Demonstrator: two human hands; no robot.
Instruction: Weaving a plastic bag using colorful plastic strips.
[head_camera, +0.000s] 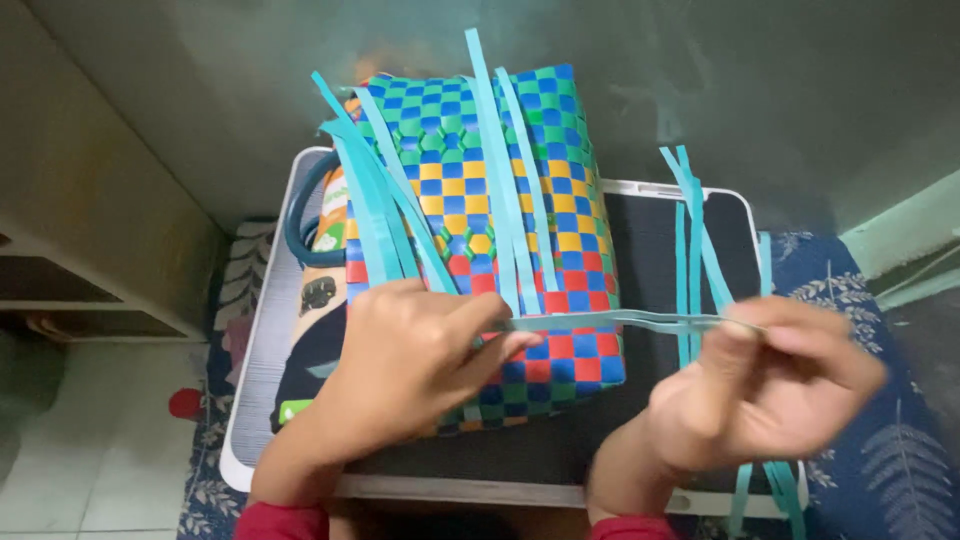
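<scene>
Hands: both are closed on one pale blue strip (610, 321) that runs level across the middle of the frame.
Left hand (405, 365): lower centre-left, resting on the side of the basket, fingers pinching the strip's near end against the weave.
Right hand (770, 390): lower right, blurred, thumb and fingers clamped on the strip's far end, drawn out past the basket's edge.
Basket (500, 230): centre of the frame, lying on its side on the worktop, woven in checks of green, blue, yellow and red; a dark round handle (300, 215) shows at its left.
Loose strips (505, 170): several pale blue ends stand up from the weave at upper centre; another bunch (695, 240) hangs just right of the basket, near the right hand.
Worktop (650, 230): a dark tray-like top with a white rim, set over a blue leaf-patterned cloth (880, 420).
Doing it well: I would keep the strip flat and untwisted, hold the pinch firm at the weave, and pull evenly so the checks stay square.
</scene>
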